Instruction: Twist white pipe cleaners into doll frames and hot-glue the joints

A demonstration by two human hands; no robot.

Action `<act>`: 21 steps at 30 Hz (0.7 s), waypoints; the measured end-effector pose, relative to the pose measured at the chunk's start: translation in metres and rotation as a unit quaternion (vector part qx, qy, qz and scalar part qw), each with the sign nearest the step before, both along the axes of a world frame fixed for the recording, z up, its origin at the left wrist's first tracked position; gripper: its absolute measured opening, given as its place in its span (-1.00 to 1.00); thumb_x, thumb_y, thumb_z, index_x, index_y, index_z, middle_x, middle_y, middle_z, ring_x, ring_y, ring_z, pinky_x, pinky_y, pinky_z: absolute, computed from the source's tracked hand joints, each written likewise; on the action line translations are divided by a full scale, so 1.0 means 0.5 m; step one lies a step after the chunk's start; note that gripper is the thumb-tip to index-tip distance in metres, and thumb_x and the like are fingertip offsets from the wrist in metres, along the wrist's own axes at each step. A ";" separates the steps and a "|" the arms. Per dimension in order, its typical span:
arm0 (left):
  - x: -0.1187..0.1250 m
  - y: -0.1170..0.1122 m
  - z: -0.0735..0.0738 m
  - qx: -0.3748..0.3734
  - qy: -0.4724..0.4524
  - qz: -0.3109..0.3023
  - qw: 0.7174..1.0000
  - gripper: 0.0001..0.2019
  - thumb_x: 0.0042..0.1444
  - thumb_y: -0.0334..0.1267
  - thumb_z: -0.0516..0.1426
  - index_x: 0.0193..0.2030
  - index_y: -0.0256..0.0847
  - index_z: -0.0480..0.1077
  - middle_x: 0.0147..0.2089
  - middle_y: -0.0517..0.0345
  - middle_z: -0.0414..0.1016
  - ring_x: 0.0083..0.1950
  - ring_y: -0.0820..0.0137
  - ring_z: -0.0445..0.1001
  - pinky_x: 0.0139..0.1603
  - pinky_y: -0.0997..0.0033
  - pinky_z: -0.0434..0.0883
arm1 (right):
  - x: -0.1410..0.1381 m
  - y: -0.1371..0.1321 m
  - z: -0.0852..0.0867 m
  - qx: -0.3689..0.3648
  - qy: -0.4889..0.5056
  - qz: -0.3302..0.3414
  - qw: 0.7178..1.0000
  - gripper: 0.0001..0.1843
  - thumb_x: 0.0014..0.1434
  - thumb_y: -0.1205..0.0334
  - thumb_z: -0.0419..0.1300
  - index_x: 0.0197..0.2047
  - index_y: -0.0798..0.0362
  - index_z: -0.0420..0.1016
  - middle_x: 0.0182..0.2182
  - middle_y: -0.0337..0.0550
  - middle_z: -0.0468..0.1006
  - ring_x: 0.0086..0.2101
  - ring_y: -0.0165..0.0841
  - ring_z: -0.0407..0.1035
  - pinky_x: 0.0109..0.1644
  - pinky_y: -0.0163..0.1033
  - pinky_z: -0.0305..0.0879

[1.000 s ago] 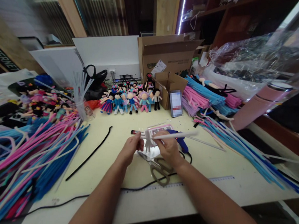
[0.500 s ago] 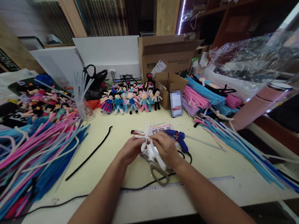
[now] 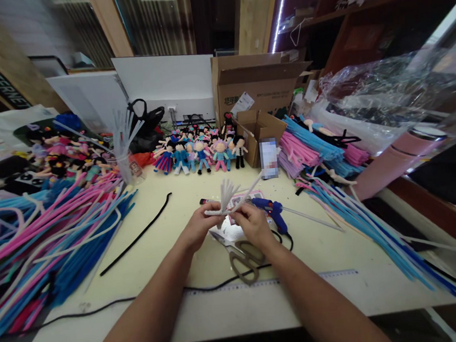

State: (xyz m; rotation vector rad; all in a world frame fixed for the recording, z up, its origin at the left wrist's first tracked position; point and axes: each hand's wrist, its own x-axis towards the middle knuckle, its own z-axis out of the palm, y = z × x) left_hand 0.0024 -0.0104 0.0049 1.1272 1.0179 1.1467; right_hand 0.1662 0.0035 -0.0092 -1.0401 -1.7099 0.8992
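Both my hands meet above the middle of the cream table [image 3: 166,240]. My left hand [image 3: 197,228] pinches a small white pipe-cleaner figure [image 3: 226,194] from the left. My right hand [image 3: 254,224] grips the same figure from the right, together with a long white pipe cleaner [image 3: 253,186] that sticks up and to the right. The figure's white limbs stand up between my fingers. Under my hands lie scissors [image 3: 243,257] and a blue glue gun [image 3: 271,211].
Heaps of pink, blue and white pipe cleaners [image 3: 45,235] cover the left side, more blue ones [image 3: 359,212] the right. A row of small dolls [image 3: 198,152] stands at the back before cardboard boxes [image 3: 253,94]. A black pipe cleaner [image 3: 138,235] and a pink flask [image 3: 394,159] lie nearby.
The long white pipe cleaner swung from pointing right, down across my hands, then up to the right. The figure turned so its limbs point upward. Both hands stayed in place.
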 end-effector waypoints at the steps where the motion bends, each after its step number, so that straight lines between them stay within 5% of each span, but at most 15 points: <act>1: 0.000 0.000 0.000 0.005 0.006 0.004 1.000 -0.84 -0.18 -0.37 0.24 -0.38 -0.28 0.41 -0.48 0.25 0.32 -0.45 0.53 0.24 -0.40 0.51 0.17 | -0.001 0.002 -0.004 -0.028 0.016 0.007 0.999 -0.85 0.11 0.19 0.14 -0.38 0.05 0.50 -0.54 -0.25 0.44 -0.47 -0.41 0.31 -0.37 -0.32 0.21; 6: -0.002 0.000 -0.002 0.011 0.027 0.026 0.999 -0.82 -0.19 -0.38 0.23 -0.36 -0.26 0.43 -0.47 0.24 0.33 -0.43 0.50 0.24 -0.37 0.50 0.17 | -0.008 0.005 -0.011 -0.131 0.095 0.036 0.986 -0.84 0.03 0.15 0.17 -0.44 0.08 0.44 -0.58 -0.29 0.39 -0.55 -0.45 0.25 -0.45 -0.34 0.21; 11: 0.003 -0.003 0.003 0.025 0.045 0.039 0.998 -0.84 -0.21 -0.36 0.22 -0.39 -0.26 0.44 -0.43 0.21 0.38 -0.38 0.47 0.28 -0.33 0.48 0.18 | -0.011 0.000 -0.003 -0.137 0.127 0.045 0.981 -0.87 0.02 0.18 0.17 -0.42 0.08 0.41 -0.57 -0.30 0.37 -0.53 -0.46 0.23 -0.46 -0.35 0.18; 17: 0.001 -0.001 0.002 -0.018 0.017 0.081 0.996 -0.77 -0.15 -0.30 0.15 -0.27 -0.18 0.39 -0.35 0.22 0.40 -0.32 0.45 0.31 -0.35 0.50 0.20 | 0.004 -0.009 0.013 0.066 0.028 -0.039 0.997 -0.88 0.13 0.25 0.11 -0.41 0.04 0.42 -0.45 -0.21 0.43 -0.38 -0.37 0.30 -0.27 -0.28 0.21; 19: -0.001 0.002 -0.002 -0.045 0.005 0.085 0.995 -0.83 -0.06 -0.15 0.13 -0.35 -0.19 0.38 -0.44 0.23 0.36 -0.40 0.47 0.29 -0.42 0.52 0.17 | 0.008 -0.011 0.017 0.128 0.004 -0.048 0.991 -0.88 0.16 0.28 0.08 -0.36 0.02 0.44 -0.38 -0.16 0.46 -0.29 -0.33 0.32 -0.17 -0.24 0.22; 21: -0.002 0.004 -0.003 -0.071 -0.001 0.041 0.997 -0.59 0.01 0.11 0.03 -0.53 -0.23 0.35 -0.57 0.19 0.31 -0.50 0.47 0.24 -0.47 0.48 0.16 | 0.008 -0.012 0.016 0.168 -0.015 -0.041 0.985 -0.85 0.19 0.30 0.05 -0.30 0.02 0.45 -0.35 -0.12 0.47 -0.25 -0.30 0.32 -0.13 -0.21 0.23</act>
